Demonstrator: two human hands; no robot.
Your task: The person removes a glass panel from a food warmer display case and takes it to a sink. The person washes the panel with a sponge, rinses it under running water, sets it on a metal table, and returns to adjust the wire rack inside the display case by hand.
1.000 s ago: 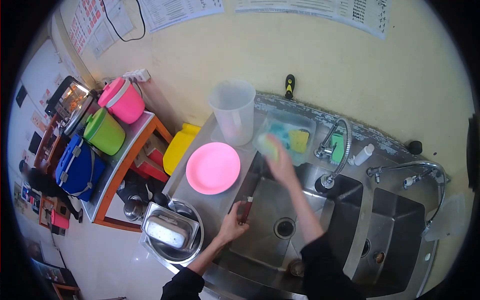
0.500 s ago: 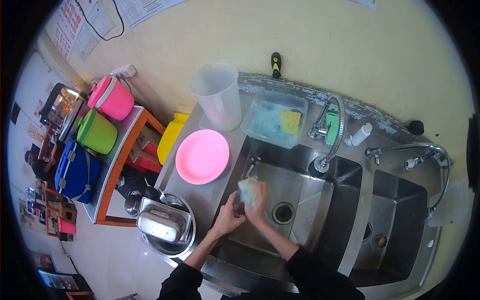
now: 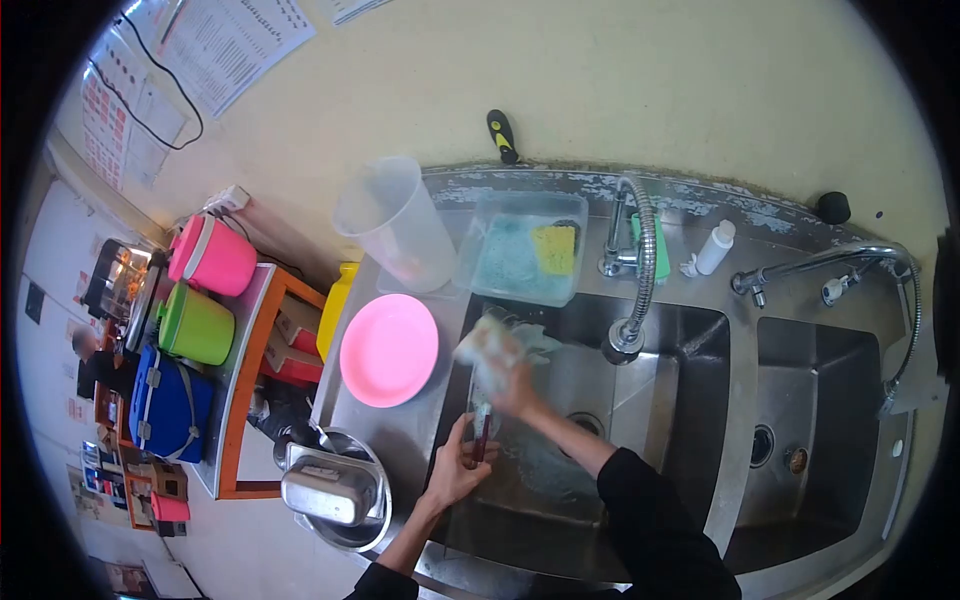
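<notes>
While left fingers (image 3: 457, 440) clasp handle (image 3: 482, 438), right (image 3: 514, 382) clutch sponge (image 3: 488, 346).

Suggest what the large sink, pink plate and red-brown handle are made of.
Large sink: likely satin steel, given grey metallic sheen.
Pink plate: probably smooth plastic, given even colour.
Red-brown handle: colour suggests wood or plastic; finish unclear.

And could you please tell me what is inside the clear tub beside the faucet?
Inside the clear tub are bluish, soapy-looking liquid and a yellow sponge. Whatever lies directly under the sponge is covered and cannot be seen.
</notes>
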